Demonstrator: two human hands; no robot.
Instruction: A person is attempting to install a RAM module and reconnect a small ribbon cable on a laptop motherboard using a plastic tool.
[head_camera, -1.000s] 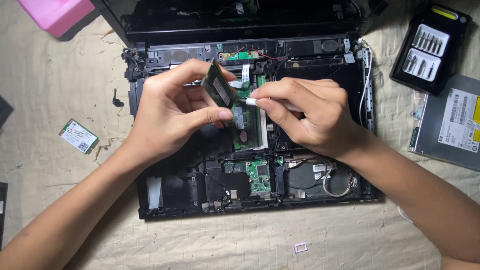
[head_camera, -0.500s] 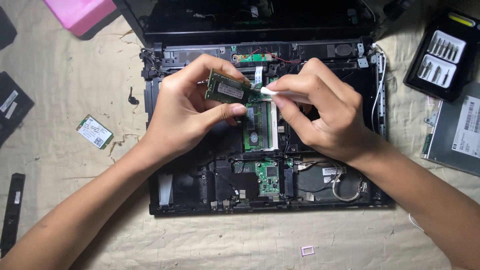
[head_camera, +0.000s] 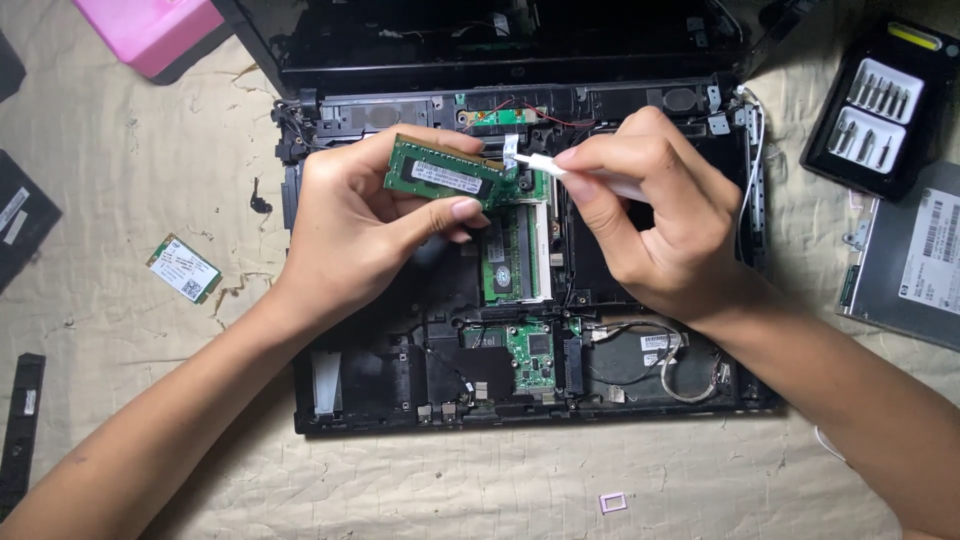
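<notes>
My left hand (head_camera: 365, 225) holds a green memory module (head_camera: 445, 175) by its long edges, raised above an opened black laptop base (head_camera: 360, 400). My right hand (head_camera: 650, 215) pinches a thin white stick (head_camera: 545, 165) whose tip touches the module's right end. Below the module, a second green memory module (head_camera: 505, 265) sits in its slot in the laptop. A small green circuit board (head_camera: 530, 355) lies lower in the chassis, with loose wires (head_camera: 680, 375) to its right.
A small green wireless card (head_camera: 184, 268) lies on the beige cloth at left. A pink box (head_camera: 155, 30) is top left. A black screwdriver bit case (head_camera: 880, 105) and a grey drive (head_camera: 915, 260) sit at right. Black panels (head_camera: 20, 215) lie at far left.
The view has shifted so the laptop sits further right and lower. The module in my left hand has tilted flatter, label up, and the white stick now touches its right end.
</notes>
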